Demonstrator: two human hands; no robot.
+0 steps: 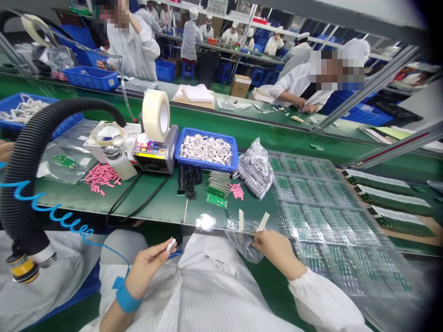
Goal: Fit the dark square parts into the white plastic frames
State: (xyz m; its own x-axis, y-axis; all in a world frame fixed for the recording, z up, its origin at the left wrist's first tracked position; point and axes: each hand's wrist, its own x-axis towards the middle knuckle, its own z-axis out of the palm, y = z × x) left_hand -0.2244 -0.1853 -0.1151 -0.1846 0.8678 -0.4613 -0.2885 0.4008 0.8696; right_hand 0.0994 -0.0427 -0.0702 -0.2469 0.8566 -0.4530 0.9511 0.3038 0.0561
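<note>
My left hand (147,267), with a blue strap (127,295) on its wrist, pinches a small white plastic piece (170,245) between thumb and fingertips above my lap. My right hand (275,251) is closed at the table edge, fingers curled down against a clear plastic bag (247,246); what they hold, if anything, is hidden. Two pale tape strips (241,220) lie at the bag's top, one reaching my right fingers. Beyond are green circuit boards (217,199), small pink strips (237,191) and a blue bin (207,165) of white plastic pieces.
Clear trays (304,196) of circuit boards cover the right side. A tape roll (155,115) stands on a boxy device (157,154). A black hose (20,193) and blue coiled cord (62,216) cross the left. Co-workers sit across the bench.
</note>
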